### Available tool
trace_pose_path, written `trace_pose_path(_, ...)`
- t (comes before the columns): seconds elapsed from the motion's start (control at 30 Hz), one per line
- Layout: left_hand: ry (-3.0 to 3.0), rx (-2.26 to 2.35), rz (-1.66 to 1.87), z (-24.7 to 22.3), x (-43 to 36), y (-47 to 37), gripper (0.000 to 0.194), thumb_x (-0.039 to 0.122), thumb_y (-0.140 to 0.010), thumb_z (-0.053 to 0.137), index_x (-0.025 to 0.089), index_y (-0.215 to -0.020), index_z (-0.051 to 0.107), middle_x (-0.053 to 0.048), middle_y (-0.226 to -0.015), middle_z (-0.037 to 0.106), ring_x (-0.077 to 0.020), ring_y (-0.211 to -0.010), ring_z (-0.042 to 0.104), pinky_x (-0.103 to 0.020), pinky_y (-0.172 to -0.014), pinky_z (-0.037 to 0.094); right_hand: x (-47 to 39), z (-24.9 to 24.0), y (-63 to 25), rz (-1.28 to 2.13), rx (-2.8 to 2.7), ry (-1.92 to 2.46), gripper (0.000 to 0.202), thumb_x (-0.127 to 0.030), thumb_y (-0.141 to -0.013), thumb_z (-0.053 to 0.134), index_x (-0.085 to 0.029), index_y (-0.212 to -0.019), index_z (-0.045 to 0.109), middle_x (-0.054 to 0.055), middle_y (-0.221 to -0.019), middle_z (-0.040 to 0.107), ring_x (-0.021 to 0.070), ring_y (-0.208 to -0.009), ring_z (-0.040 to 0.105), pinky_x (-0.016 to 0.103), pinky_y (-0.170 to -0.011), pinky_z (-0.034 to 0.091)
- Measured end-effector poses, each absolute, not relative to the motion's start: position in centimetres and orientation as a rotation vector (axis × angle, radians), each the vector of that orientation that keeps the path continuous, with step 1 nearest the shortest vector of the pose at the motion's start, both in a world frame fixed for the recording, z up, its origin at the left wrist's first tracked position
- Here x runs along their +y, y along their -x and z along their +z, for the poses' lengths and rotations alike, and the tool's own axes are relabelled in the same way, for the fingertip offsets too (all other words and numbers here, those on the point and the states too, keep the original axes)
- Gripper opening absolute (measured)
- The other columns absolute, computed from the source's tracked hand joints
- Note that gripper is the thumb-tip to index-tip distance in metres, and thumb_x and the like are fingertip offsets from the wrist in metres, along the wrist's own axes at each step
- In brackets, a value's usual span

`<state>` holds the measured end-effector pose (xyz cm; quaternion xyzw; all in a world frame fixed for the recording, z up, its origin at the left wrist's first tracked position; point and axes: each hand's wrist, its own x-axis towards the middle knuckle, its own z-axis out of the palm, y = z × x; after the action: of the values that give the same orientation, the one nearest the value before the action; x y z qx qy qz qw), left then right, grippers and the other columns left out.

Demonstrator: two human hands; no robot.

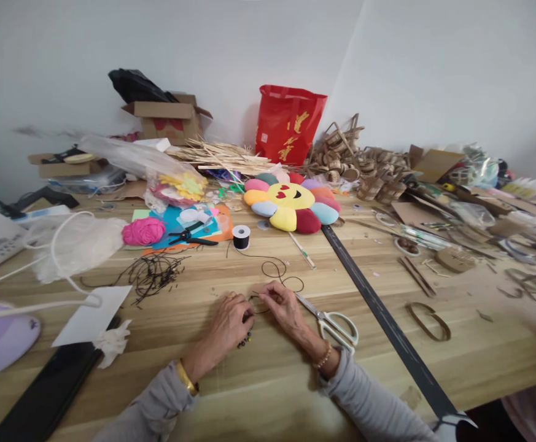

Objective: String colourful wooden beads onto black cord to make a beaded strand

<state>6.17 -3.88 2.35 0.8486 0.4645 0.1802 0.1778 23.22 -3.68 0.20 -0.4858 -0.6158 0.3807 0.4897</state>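
Near the middle of the table, my left hand (231, 322) has its fingers closed on a thin black cord, and dark beads (244, 339) hang just below it. My right hand (282, 305) pinches the same cord a little to the right. Loops of black cord (274, 270) lie on the wood behind my hands, near a white spool (240, 237) wound with black cord. White-handled scissors (336, 325) lie beside my right wrist. A pile of black cord pieces (155, 276) lies to the left.
A flower-shaped cushion (291, 202) and a red bag (289, 126) stand at the back. A black strip (387, 319) crosses the table on the right. On the left are pink yarn (143, 231), a white card (93, 316) and a purple device (3, 337).
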Motion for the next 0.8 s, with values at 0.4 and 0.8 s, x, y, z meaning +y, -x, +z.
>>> trace_pose_path(0.4,-2.348,1.297,0.549,2.2,-4.1,-5.7,0.016,0.008,-0.076,0.059,0.018,-0.067,0.066,-0.005,-0.075,0.067,-0.0215,-0.078,0.060,-0.035,-0.082,0.044,-4.3,1.1,-22.6,0.784,-1.708,1.138,0.016,-0.028,-0.087,0.058,-0.018,-0.074,0.060,0.001,-0.071,0.059,0.0131,-0.065,0.053,0.024,-0.059,0.044)
trace_pose_path(0.8,-1.497,1.192,0.892,1.3,-2.9,-2.9,0.017,0.029,-0.069,0.068,0.014,-0.074,0.071,-0.007,-0.072,0.073,-0.0198,-0.068,0.066,-0.030,-0.067,0.053,-4.2,0.3,-21.9,0.569,-1.922,0.945,0.016,-0.025,-0.093,0.050,-0.019,-0.080,0.059,0.003,-0.074,0.058,0.0167,-0.072,0.053,0.030,-0.065,0.044)
